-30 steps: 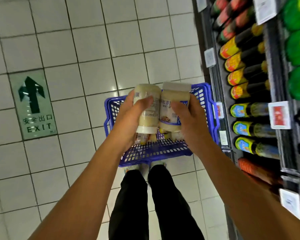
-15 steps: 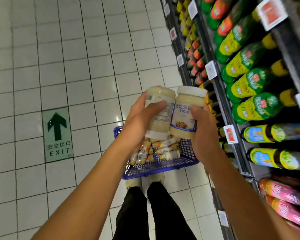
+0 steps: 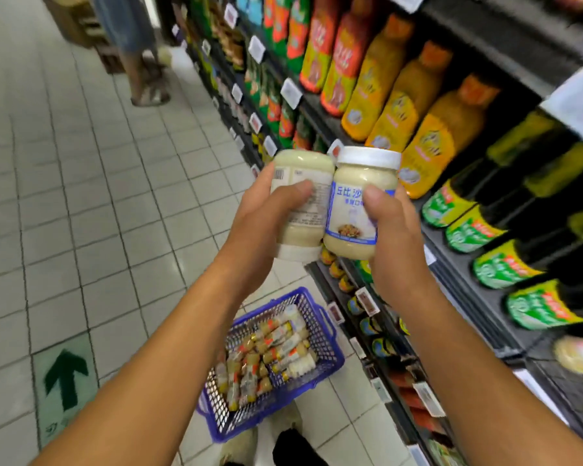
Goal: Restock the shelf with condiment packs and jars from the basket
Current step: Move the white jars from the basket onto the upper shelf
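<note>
My left hand [image 3: 260, 227] grips a cream-filled jar [image 3: 302, 183] held upside down, its white lid at the bottom. My right hand [image 3: 392, 240] grips a second cream jar [image 3: 354, 193], upright, with a white lid and a blue-and-white label. The two jars touch side by side at chest height, in front of the shelf [image 3: 458, 264] on my right. Below them on the floor stands the blue plastic basket [image 3: 320, 334], holding several small condiment packs [image 3: 266, 358].
The shelf carries rows of orange, yellow and dark green-labelled bottles with price tags along the edges. A tiled aisle runs to the left with a green exit arrow sticker [image 3: 66, 381]. Another person's legs [image 3: 138, 62] stand far up the aisle. My feet are beside the basket.
Both hands have lifted the two jars up and away from the basket toward the shelf. My view has swung up from the floor to the shelf rows.
</note>
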Demonstrator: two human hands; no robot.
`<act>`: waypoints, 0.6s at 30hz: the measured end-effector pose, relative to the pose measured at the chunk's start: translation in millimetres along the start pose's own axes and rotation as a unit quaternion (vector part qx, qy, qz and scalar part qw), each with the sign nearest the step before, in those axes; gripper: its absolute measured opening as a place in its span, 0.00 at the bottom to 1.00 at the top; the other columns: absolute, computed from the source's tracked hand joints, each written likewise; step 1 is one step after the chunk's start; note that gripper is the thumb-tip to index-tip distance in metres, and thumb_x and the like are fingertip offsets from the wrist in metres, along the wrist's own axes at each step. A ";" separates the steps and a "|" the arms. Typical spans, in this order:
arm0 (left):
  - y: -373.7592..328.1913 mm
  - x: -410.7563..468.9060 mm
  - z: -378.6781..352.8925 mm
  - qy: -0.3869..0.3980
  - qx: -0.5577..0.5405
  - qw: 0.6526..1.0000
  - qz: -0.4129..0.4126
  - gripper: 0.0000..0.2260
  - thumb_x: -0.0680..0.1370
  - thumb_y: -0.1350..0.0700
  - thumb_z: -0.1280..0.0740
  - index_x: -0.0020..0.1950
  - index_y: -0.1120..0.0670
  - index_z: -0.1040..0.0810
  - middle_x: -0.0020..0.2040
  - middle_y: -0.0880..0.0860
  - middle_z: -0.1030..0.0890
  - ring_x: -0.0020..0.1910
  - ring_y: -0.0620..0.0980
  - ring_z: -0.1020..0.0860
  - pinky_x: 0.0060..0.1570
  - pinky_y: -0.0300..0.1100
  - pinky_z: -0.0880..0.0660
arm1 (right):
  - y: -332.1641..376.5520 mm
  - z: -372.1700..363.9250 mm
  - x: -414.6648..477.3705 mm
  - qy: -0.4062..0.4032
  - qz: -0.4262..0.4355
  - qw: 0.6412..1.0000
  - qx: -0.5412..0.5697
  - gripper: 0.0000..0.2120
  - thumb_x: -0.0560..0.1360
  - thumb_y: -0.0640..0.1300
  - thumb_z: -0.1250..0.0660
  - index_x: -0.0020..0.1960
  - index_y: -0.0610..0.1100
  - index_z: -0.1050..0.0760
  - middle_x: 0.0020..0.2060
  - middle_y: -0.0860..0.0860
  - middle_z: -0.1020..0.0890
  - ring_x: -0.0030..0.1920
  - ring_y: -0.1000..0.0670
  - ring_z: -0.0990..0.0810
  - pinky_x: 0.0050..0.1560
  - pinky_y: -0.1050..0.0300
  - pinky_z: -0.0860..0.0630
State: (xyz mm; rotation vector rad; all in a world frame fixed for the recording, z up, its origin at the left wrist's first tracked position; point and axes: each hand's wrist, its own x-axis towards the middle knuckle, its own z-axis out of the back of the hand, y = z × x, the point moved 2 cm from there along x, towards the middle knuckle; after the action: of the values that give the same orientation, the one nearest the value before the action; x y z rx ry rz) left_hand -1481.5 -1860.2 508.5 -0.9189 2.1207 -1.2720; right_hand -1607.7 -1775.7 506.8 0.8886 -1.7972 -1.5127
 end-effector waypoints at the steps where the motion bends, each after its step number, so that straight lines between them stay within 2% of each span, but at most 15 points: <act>1: -7.0 1.9 -8.6 0.014 -0.002 1.000 -0.004 0.14 0.73 0.55 0.35 0.58 0.50 0.21 0.49 0.56 0.17 0.46 0.53 0.19 0.42 0.45 0.21 | 11.6 2.5 -1.4 -0.010 0.013 1.000 0.009 0.21 0.67 0.56 0.32 0.57 0.48 0.25 0.43 0.54 0.14 0.43 0.52 0.15 0.37 0.57 0.20; 3: -19.2 4.1 -25.1 0.043 -0.007 0.999 -0.012 0.13 0.73 0.55 0.35 0.58 0.49 0.20 0.51 0.56 0.18 0.49 0.54 0.19 0.47 0.48 0.22 | 35.3 6.7 -6.5 -0.028 0.036 0.999 0.015 0.23 0.68 0.55 0.32 0.59 0.45 0.26 0.43 0.53 0.14 0.42 0.53 0.15 0.38 0.59 0.20; 7: -44.4 2.7 -60.8 0.104 -0.005 0.994 -0.025 0.15 0.73 0.55 0.35 0.59 0.50 0.21 0.53 0.57 0.18 0.52 0.57 0.20 0.52 0.52 0.24 | 81.3 17.8 -24.3 -0.063 0.082 0.995 -0.011 0.20 0.68 0.55 0.33 0.55 0.45 0.26 0.40 0.56 0.15 0.40 0.56 0.16 0.36 0.62 0.22; 12: -73.0 -10.8 -107.1 0.194 -0.002 0.980 -0.043 0.15 0.72 0.55 0.33 0.59 0.51 0.21 0.52 0.58 0.18 0.49 0.56 0.19 0.47 0.50 0.21 | 129.1 38.2 -54.3 -0.121 0.128 0.984 -0.036 0.20 0.67 0.58 0.33 0.53 0.47 0.25 0.42 0.53 0.16 0.42 0.53 0.17 0.40 0.56 0.21; 15: -88.8 -25.0 -136.9 0.246 -0.004 0.968 -0.050 0.19 0.70 0.52 0.31 0.61 0.50 0.21 0.53 0.56 0.17 0.50 0.54 0.18 0.46 0.46 0.20 | 158.8 49.3 -77.4 -0.159 0.166 0.972 -0.044 0.20 0.67 0.58 0.33 0.53 0.47 0.25 0.42 0.54 0.16 0.43 0.54 0.17 0.40 0.60 0.22; 18: -102.8 -39.7 -166.3 0.285 -0.012 0.956 -0.059 0.18 0.70 0.52 0.30 0.60 0.47 0.20 0.55 0.55 0.16 0.52 0.53 0.17 0.46 0.45 0.20 | 188.1 59.6 -102.1 -0.188 0.199 0.960 -0.060 0.22 0.67 0.58 0.33 0.55 0.46 0.25 0.44 0.53 0.16 0.44 0.54 0.16 0.41 0.62 0.22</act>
State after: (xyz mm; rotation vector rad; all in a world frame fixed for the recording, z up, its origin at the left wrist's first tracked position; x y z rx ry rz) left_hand -1542.6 -1771.7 676.5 -0.7571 2.5438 -1.7393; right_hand -1615.7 -1636.5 679.8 0.1626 -1.9714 -1.5698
